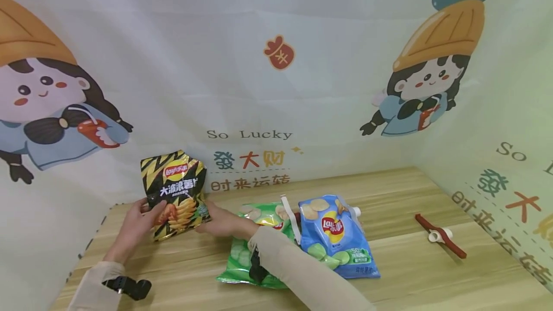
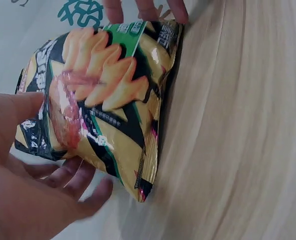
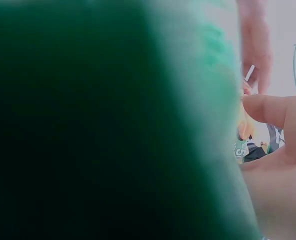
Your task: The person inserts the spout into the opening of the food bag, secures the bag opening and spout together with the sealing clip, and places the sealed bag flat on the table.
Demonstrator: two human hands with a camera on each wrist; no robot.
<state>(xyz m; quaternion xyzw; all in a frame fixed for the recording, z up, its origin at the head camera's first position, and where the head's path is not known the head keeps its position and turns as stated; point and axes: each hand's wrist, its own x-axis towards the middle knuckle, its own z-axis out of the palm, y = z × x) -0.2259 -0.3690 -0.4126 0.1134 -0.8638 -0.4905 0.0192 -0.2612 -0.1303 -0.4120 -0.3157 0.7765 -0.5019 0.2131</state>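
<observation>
A black and yellow bag of potato chips (image 1: pixel 177 181) stands upright at the back left, slightly tilted, with a slanted top right corner. My left hand (image 1: pixel 137 229) grips its lower left side, thumb on the front and fingers behind, as the left wrist view shows with the bag's printed chips (image 2: pixel 102 70) facing it. At the lower right edge my right hand (image 1: pixel 222 221) holds the bag, its fingers partly hidden behind it. In the left wrist view several right fingertips (image 2: pixel 146 9) meet the bag's edge. A blurred green surface hides most of the right wrist view.
Under my right forearm lies a green chip bag (image 1: pixel 242 258). A blue chip bag (image 1: pixel 332 239) leans beside it, a white strip (image 1: pixel 290 219) between them and a white cap (image 1: pixel 356 211) behind. A dark red clip with a white spout (image 1: pixel 440 236) lies right. Printed cloth (image 1: pixel 328 109) walls the table.
</observation>
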